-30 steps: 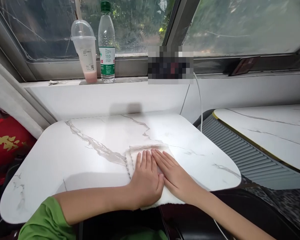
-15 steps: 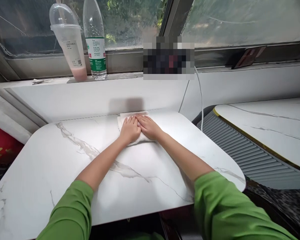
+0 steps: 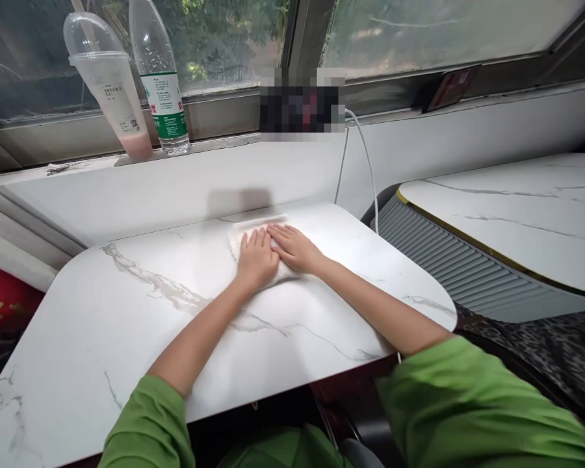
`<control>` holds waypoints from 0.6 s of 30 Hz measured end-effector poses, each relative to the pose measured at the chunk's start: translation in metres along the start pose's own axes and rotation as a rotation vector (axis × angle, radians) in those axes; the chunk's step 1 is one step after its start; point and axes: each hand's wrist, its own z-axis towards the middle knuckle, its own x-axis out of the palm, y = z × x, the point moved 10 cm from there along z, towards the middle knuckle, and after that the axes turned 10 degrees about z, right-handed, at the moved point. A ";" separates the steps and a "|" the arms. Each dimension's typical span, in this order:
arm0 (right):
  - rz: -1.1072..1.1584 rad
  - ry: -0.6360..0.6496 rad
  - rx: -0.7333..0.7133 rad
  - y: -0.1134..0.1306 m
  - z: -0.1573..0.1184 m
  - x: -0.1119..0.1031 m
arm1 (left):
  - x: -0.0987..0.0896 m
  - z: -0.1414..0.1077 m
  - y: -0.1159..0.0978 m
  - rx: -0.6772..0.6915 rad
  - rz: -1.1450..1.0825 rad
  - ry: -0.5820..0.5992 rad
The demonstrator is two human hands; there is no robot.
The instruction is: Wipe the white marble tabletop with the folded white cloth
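A folded white cloth (image 3: 238, 233) lies on the white marbled table (image 3: 141, 344), towards its back edge. My left hand (image 3: 257, 259) rests flat on the cloth with its fingers stretched forward. On the cloth's right part lies my right hand (image 3: 295, 248), palm down, its fingers extended towards the upper left. The two hands touch or nearly touch at the fingers and thumbs. Neither one grips the cloth; both press on it from above.
On the window sill stand a lidded cup (image 3: 111, 97) with a pink remainder and a clear bottle (image 3: 164, 107). A blurred-out object (image 3: 302, 107) sits further right. A white cable (image 3: 370, 162) hangs down beside the table. Another marbled table (image 3: 526, 214) is at the right.
The view has turned and tilted, so the sill items appear further left. Both hands remain on the cloth, which keeps nearly the same place by the table's back edge.
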 end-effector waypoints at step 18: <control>-0.093 -0.045 0.159 -0.071 -0.211 -0.075 | -0.004 -0.038 -0.216 0.310 -0.038 0.100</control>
